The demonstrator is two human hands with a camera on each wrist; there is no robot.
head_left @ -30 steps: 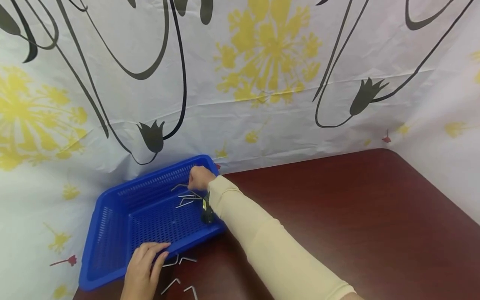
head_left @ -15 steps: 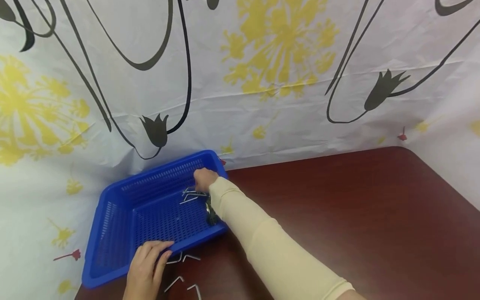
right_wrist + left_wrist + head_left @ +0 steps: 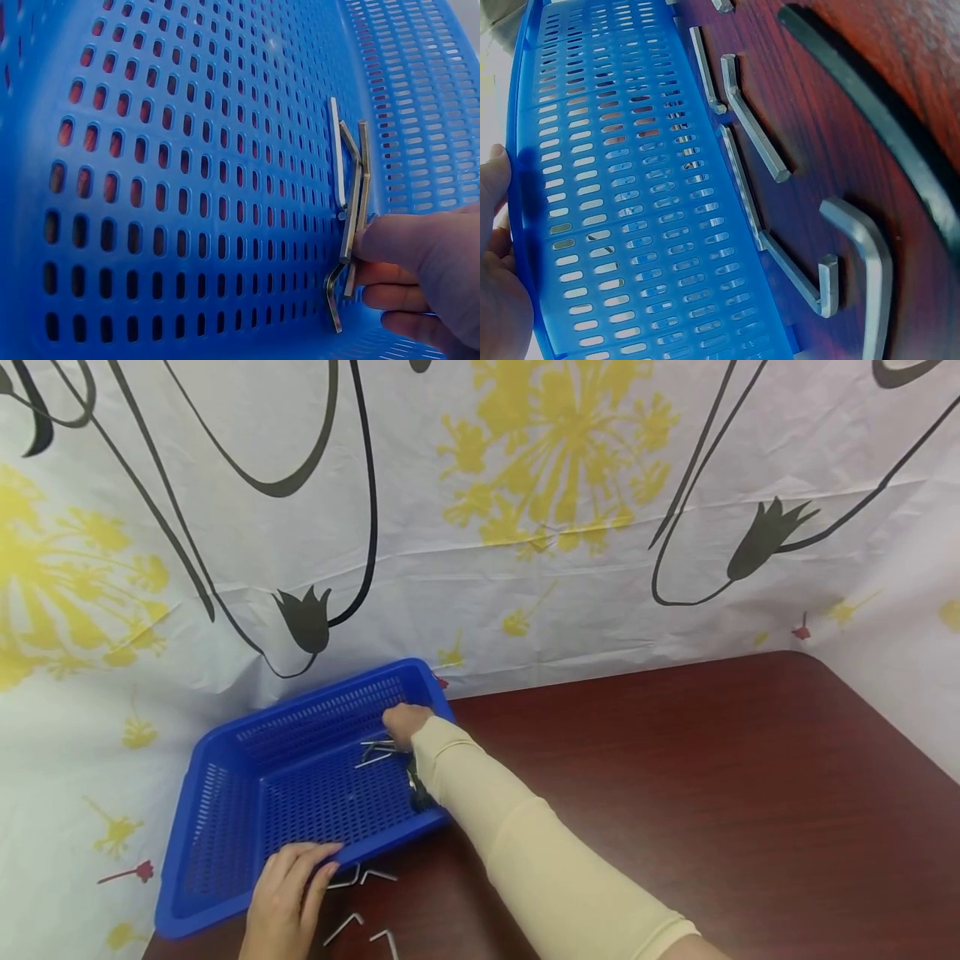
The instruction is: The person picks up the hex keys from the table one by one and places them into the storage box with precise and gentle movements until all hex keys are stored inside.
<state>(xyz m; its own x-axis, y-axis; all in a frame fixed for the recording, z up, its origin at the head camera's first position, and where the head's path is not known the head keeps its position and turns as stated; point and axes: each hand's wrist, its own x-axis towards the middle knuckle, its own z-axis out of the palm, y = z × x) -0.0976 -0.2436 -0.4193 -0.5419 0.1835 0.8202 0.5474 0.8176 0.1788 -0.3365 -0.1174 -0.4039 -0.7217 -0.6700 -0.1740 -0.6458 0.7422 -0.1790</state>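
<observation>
Several bent metal hex keys (image 3: 353, 195) lie in a bunch along one side inside a blue perforated basket (image 3: 390, 841). My right hand (image 3: 406, 723) reaches down into the basket's far right corner. In the right wrist view the fingers of that hand (image 3: 431, 262) are curled, and the thumb and a finger pinch one hex key of the bunch; the fingertips are partly hidden. My left hand (image 3: 281, 897) grips the basket's near rim, thumb outside and fingers over the edge. More hex keys (image 3: 756, 137) lie on the table close to the basket wall.
The dark red wooden table (image 3: 637, 777) stretches right of the basket. A white flowered cloth (image 3: 480, 593) hangs behind and at both sides. A dark curved strip (image 3: 870, 97) crosses the left wrist view. A dark object (image 3: 417, 787) shows beside my right wrist.
A hex key was raised in my right hand above the bunch a second ago; the hand has since gone lower, to the bunch. My left hand stays on the rim.
</observation>
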